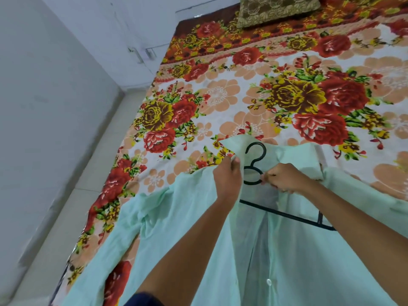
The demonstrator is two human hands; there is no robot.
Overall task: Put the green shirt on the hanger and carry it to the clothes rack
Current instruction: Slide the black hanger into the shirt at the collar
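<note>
The pale green shirt (181,219) lies spread open on the bed, collar away from me, a white button showing on its front placket. A black hanger (254,164) sits inside it, its hook poking out at the collar and its lower bar visible through the open front. My left hand (227,180) pinches the left collar edge of the shirt. My right hand (284,178) grips the right front edge of the shirt just beside the hanger's neck.
The bed carries a floral sheet (242,96) in red, yellow and peach. An olive patterned pillow (276,8) lies at the far end. A pale tiled floor strip (72,206) and white walls run along the bed's left side.
</note>
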